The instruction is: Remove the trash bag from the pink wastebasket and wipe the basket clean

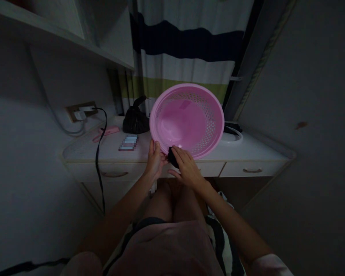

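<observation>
A pink plastic basket point(186, 122) with a perforated side leans on the white desk, its open mouth tilted toward me. My left hand point(155, 159) grips its lower left rim, thumb along the edge and fingers underneath. Just right of that, my right hand point(186, 166) presses a small soft black piece point(172, 157), perhaps cloth or plastic film, against the outside of the rim. Its fingers are closed over the piece and partly hide it, so I cannot tell exactly what it is. The basket's inside holds nothing that I can see.
On the white desk point(80, 149) are a knotted black plastic bag point(135, 120), a phone point(128, 142) and a pink strapped device point(110, 130). A black cable point(97, 161) hangs from the wall socket point(81, 111). A white ring-shaped item point(232, 138) lies right of the basket.
</observation>
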`<state>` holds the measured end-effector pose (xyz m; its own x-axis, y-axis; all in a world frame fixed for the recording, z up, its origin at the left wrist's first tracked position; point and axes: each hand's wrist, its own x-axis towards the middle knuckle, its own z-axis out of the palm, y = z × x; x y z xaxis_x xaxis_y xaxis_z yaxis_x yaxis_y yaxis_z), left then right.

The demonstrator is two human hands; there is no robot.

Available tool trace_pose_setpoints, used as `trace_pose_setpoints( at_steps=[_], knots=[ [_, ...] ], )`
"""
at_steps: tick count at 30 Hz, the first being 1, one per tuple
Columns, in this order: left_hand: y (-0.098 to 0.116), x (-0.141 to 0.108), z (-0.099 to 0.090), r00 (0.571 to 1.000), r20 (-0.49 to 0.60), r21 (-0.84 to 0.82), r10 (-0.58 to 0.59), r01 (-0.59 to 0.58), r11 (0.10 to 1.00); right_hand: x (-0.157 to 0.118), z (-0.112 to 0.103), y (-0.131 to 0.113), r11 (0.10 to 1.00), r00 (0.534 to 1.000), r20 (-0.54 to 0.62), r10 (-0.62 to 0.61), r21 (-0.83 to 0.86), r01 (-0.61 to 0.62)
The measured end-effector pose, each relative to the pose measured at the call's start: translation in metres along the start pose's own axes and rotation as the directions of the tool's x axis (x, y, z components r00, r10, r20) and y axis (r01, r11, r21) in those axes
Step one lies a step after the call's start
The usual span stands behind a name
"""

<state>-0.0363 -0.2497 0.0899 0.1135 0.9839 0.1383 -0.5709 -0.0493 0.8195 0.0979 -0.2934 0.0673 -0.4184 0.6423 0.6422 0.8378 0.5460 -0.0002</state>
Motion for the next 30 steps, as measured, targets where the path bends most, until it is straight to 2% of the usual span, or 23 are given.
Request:
trace_pose_setpoints(
  at_steps=[6, 9, 12, 15, 20, 25, 27, 30],
  knots=[
    [-0.002, -0.004, 0.005, 1.000, -0.014, -0.121, 0.005, -0.006, 0.993, 0.022, 0.005, -0.014, 0.996, 0.996, -0.061, 0.066, 0.060, -0.062],
    [-0.001, -0.004, 0.006, 0.997, -0.037, -0.197, -0.064, 0.056, 0.979, 0.038, 0.008, -0.017, 0.992, 0.991, -0.106, 0.081, 0.103, -0.070],
    [-0.001, -0.003, 0.006, 0.991, -0.026, -0.271, -0.134, 0.122, 0.955, 0.056, 0.008, -0.022, 0.985, 0.975, -0.178, 0.131, 0.134, -0.108],
    [0.000, 0.000, 0.005, 0.993, 0.007, -0.306, -0.118, 0.114, 0.945, 0.066, 0.007, -0.029, 0.976, 0.949, -0.251, 0.192, 0.152, -0.157],
    [0.003, -0.001, 0.002, 0.995, 0.083, -0.314, -0.057, 0.080, 0.946, 0.050, 0.008, -0.028, 0.982, 0.946, -0.272, 0.175, 0.114, -0.149],
    [0.002, -0.003, -0.002, 0.981, 0.168, -0.353, -0.097, 0.152, 0.923, 0.027, 0.006, -0.014, 0.996, 0.962, -0.260, 0.083, 0.061, -0.070],
    [0.002, -0.004, 0.000, 0.981, 0.164, -0.379, -0.105, 0.161, 0.911, 0.029, 0.006, -0.012, 0.996, 0.957, -0.280, 0.070, 0.064, -0.054],
    [0.002, -0.004, 0.003, 0.987, 0.110, -0.461, -0.117, 0.155, 0.874, 0.046, 0.007, -0.017, 0.994, 0.946, -0.314, 0.080, 0.095, -0.052]
  ],
)
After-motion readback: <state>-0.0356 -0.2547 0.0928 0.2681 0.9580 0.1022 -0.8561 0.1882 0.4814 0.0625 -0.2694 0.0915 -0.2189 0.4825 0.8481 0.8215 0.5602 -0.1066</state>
